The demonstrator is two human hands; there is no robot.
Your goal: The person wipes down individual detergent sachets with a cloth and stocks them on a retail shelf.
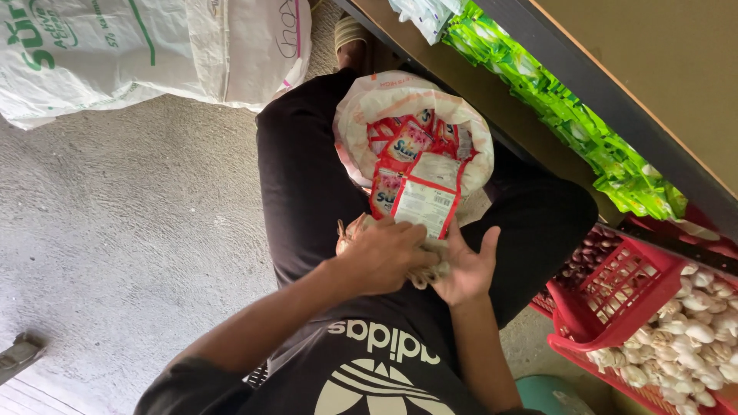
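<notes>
As I look down: left hand (384,257) clenched over a pale bundle (429,270), right hand (467,265) open beneath it; red sachets (415,192) in the white sack (361,115) just beyond.

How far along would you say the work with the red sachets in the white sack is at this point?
Hard to say what is done. In hand: the left hand and right hand meet over a pale bundle beside a sachet strip. Left: the white sack holds many red sachets.

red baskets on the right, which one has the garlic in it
The lower red basket, nearest the camera, holds the white garlic bulbs; the upper red basket holds darker reddish bulbs.
</notes>
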